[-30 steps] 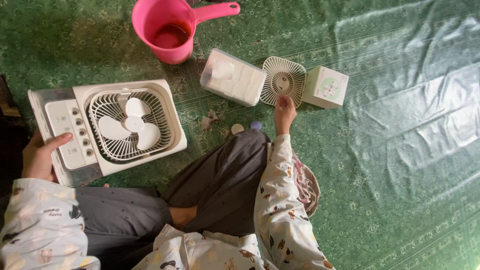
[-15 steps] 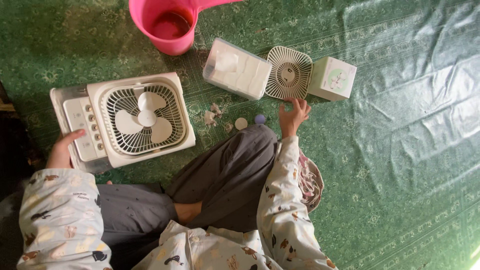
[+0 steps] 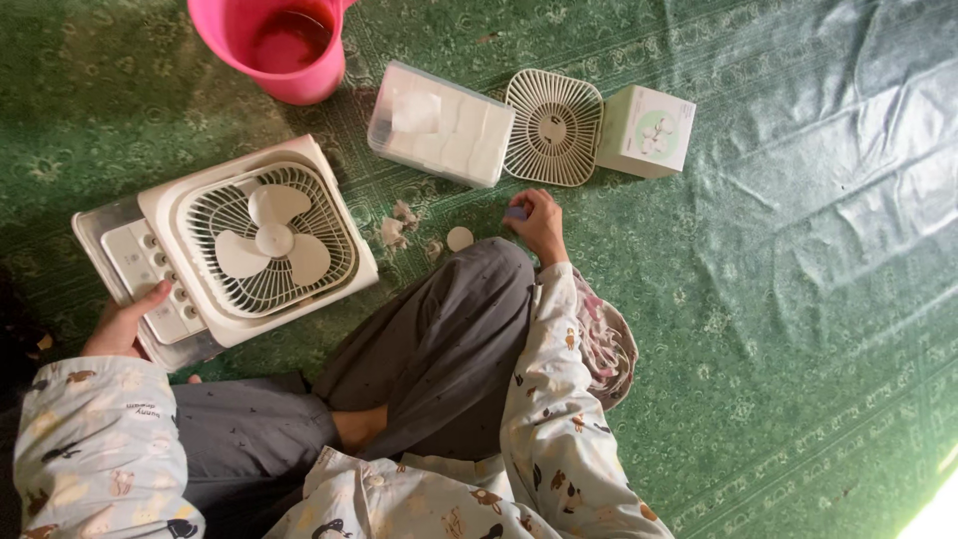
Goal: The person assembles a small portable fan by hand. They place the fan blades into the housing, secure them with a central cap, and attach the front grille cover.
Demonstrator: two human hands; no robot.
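The right hand (image 3: 539,222) pinches a small purple cap (image 3: 516,213) just below the detached fan grille (image 3: 554,127); the left hand (image 3: 125,321) grips the white fan (image 3: 239,245), far left.

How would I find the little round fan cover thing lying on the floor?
Start at the pink plastic scoop on the green patterned mat. Go right, past the clear plastic box of white pads. The white round-cornered fan grille lies flat, before the small white cardboard box. Only it has thin ribs spreading from its centre.
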